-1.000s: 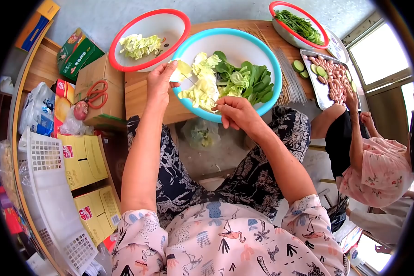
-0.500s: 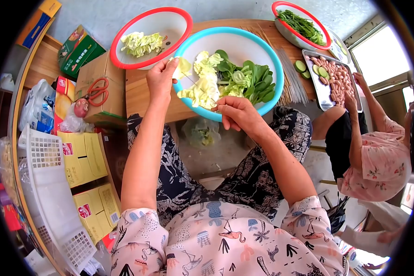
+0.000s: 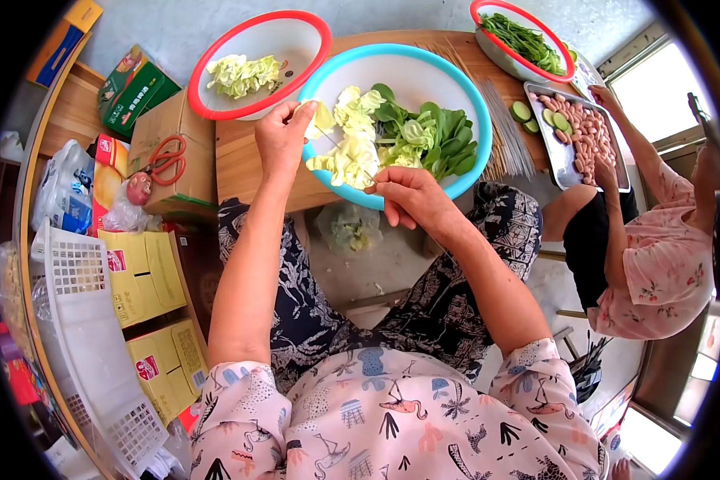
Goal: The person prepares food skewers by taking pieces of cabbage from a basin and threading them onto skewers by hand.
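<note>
Our left hand (image 3: 284, 136) pinches a pale-yellow leaf (image 3: 323, 120), our right hand (image 3: 410, 197) seemingly a thin, part-filled skewer (image 3: 330, 138), while glossy dark-green leaves (image 3: 454, 140) at one o'clock look left

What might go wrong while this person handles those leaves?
The pale leaf in the left hand looks thin and might tear. The right hand is at the near rim of the blue-rimmed bowl, so it could jolt it. Loose thin sticks beside the bowl might scatter if nudged.
</note>
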A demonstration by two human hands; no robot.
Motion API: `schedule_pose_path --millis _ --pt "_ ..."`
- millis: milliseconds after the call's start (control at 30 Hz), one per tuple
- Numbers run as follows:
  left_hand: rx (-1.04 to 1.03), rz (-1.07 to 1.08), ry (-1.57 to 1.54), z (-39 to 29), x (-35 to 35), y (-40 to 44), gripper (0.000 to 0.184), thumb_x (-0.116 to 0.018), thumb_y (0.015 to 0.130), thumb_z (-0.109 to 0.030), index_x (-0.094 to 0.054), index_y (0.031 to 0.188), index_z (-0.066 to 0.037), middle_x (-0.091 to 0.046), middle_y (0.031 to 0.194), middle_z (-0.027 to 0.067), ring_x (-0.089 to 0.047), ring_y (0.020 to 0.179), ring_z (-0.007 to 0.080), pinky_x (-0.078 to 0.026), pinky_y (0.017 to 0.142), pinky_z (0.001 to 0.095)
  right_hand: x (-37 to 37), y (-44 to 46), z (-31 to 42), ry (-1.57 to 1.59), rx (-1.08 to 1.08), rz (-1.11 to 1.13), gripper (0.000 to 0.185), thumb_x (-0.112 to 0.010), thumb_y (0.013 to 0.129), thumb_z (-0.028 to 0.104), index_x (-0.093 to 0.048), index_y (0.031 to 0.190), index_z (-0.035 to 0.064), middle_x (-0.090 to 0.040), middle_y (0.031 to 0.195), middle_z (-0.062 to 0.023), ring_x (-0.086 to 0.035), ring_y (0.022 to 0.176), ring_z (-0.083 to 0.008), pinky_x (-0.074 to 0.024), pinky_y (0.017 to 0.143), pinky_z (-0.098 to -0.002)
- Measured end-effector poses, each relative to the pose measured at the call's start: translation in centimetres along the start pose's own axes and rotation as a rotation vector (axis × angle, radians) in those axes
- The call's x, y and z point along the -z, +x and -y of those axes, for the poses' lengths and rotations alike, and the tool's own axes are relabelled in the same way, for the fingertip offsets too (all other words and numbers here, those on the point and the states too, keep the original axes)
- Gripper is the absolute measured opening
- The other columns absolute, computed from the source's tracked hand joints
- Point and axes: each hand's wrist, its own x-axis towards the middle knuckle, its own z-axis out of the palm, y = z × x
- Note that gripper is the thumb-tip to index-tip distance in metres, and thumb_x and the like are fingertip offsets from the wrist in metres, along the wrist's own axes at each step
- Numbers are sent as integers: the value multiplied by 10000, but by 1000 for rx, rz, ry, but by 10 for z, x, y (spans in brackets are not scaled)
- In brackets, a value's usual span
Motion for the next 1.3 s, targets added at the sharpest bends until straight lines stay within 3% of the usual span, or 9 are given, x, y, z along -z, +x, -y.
schedule_pose_path --millis 367,533,733,1300 --pt "64 50 17 -8 -9 -8 213 -696 798 -200 -659 772 8 -582 619 -5 -517 523 49 -468 438 216 -3 2 4 2 5 -8 189 -486 907 140 -601 926 -9 -516 534 -4 -387 408 -34 -276 387 -184" --pt "292 66 -325 -1 -4 -2 161 -676 812 -194 -624 807 -42 -609 732 15 -567 568 85 -489 428 231 -1 4 0 -43 32 -11 190 -471 922 146 -593 949 2 -506 538 5 -381 411 -29 -268 386 -182" --pt "474 130 -421 6 6 4 160 -662 826 -234 -591 894 -107 -622 845 19 -603 688 113 -483 465 238 0 5 -3 -44 26 -6 171 -472 927 158 -585 958 33 -511 546 10 -369 413 -25 -259 391 -182" --pt "555 177 -577 -2 10 3 207 -635 847 -230 -602 964 -62 -642 860 53 -614 689 135 -470 497 248 0 11 -8 -24 16 -29 166 -462 942 153 -587 978 50 -527 571 8 -367 431 -25 -274 411 -173"
